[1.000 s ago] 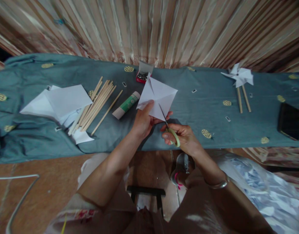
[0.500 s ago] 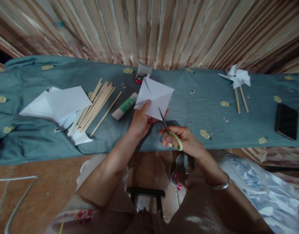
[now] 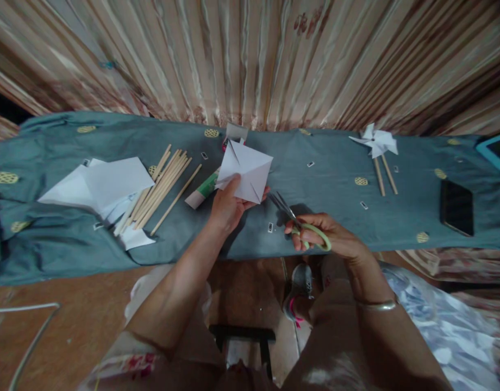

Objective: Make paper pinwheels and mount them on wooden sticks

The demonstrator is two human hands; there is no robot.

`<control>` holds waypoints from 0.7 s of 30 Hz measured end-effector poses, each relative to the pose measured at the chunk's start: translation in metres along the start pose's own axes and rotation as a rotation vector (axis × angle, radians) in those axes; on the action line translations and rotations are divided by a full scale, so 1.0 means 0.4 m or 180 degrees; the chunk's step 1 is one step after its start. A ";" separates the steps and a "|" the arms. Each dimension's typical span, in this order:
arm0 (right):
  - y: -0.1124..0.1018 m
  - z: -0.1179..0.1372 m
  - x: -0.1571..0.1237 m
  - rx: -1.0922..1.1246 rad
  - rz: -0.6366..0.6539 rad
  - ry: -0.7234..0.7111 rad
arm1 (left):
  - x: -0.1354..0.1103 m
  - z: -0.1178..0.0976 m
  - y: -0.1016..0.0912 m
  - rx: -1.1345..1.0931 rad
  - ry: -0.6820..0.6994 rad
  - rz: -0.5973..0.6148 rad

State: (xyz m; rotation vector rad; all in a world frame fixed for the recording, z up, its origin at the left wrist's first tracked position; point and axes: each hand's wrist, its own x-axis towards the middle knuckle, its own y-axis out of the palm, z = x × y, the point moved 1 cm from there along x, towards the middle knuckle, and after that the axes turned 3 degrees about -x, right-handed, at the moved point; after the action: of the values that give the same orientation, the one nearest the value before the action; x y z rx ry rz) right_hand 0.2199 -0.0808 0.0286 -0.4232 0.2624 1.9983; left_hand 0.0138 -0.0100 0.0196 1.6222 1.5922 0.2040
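Observation:
A square of white paper (image 3: 252, 165) is pinched in my left hand (image 3: 227, 209), thumb on top and fingers beneath. Creases cross the sheet, and slits show near its upper-left and lower corners. My right hand (image 3: 321, 233) grips scissors (image 3: 293, 214) with pale green handles; the blades point up and left, slightly parted, a short way from the paper's right side. Partly under the sheet lies a green and white glue stick (image 3: 203, 190). Behind the paper's top edge, a small open box (image 3: 236, 132) is half hidden.
Left of my hands lie several wooden sticks (image 3: 164, 187) and a pile of white paper sheets (image 3: 115, 182). To the right are a paper pinwheel (image 3: 374, 142) with two sticks, a dark phone (image 3: 457, 207) and a blue-edged device (image 3: 494, 152). Curtains (image 3: 250, 60) hang behind the cloth-covered table (image 3: 331, 190).
My right hand has drawn the scissors away from the paper to the right. A slit now shows at the paper's lower corner, where the blades were. The whole view has shifted slightly.

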 end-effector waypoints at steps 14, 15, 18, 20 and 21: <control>-0.034 0.003 0.055 0.0156 -0.2343 -0.1100 | -0.013 0.079 -0.033 0.1229 0.0227 0.0320; -0.028 0.007 0.055 0.0142 -0.2282 -0.1070 | -0.014 0.079 -0.036 0.1388 0.0309 0.0347; -0.011 0.016 0.060 0.0126 -0.2082 -0.0927 | -0.017 0.075 -0.044 0.1731 0.0404 0.0389; -0.004 0.016 0.065 0.0138 -0.1920 -0.0865 | -0.016 0.071 -0.048 0.1748 0.0407 0.0412; -0.002 0.015 0.069 0.0144 -0.1868 -0.0856 | -0.015 0.069 -0.049 0.1715 0.0381 0.0446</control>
State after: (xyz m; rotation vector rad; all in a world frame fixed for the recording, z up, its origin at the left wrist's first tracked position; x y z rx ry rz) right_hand 0.2083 -0.0558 0.0231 -0.1689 0.0069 1.4461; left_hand 0.0155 -0.0301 -0.0080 2.1697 1.7197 -0.0665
